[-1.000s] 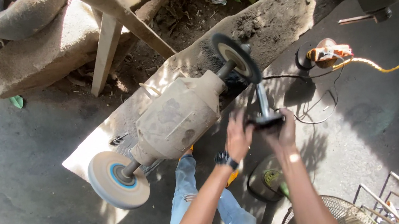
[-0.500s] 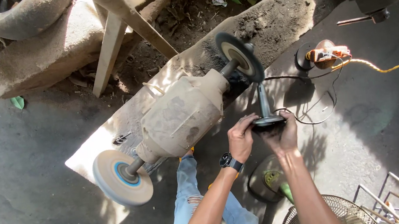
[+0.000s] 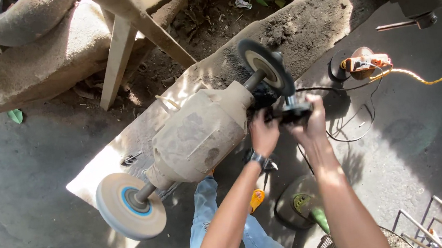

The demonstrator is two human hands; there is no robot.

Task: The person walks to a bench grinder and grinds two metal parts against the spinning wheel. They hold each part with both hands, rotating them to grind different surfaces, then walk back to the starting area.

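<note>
My 2 hands are closed on a dark metal piece (image 3: 293,111) just below the dark grinding wheel (image 3: 264,67): left hand (image 3: 263,132) and right hand (image 3: 312,122) equally near (its long axis runs crosswise between them).

the dark metal part (image 3: 293,111) is mostly hidden under the fingers (image 3: 266,130); its shape is unclear.
</note>
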